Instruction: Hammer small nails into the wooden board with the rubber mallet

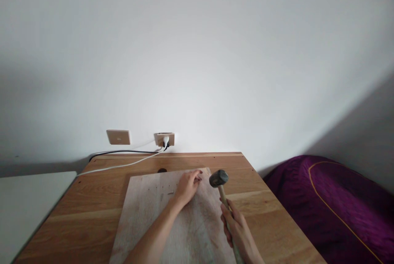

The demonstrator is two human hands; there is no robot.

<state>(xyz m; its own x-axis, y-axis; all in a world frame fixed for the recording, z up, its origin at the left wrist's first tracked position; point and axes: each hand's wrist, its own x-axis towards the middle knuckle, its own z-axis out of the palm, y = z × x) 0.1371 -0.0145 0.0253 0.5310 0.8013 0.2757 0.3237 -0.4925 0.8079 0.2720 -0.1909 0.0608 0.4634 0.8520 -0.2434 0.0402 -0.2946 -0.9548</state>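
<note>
My right hand [237, 225] is wrapped round the pale handle of a mallet with a dark, blocky head [218, 178]. The head hangs over the right edge of a pale wooden board [144, 219]. Near the board's far right corner, my left hand [186, 186] rests low, its thumb and fingers pinched together. Whatever lies between those fingertips is too small to make out. Several small dark dots [156, 187] run in a row across the board left of that hand, and a short dark sliver [170, 193] lies close to its wrist.
Under the board is a wooden table [264, 210] set against a white wall. A white cable [123, 167] and a black cable [123, 151] run to a wall socket [159, 139]. At left stands a white surface [30, 202]; at right, a purple cloth-covered bulk [338, 206].
</note>
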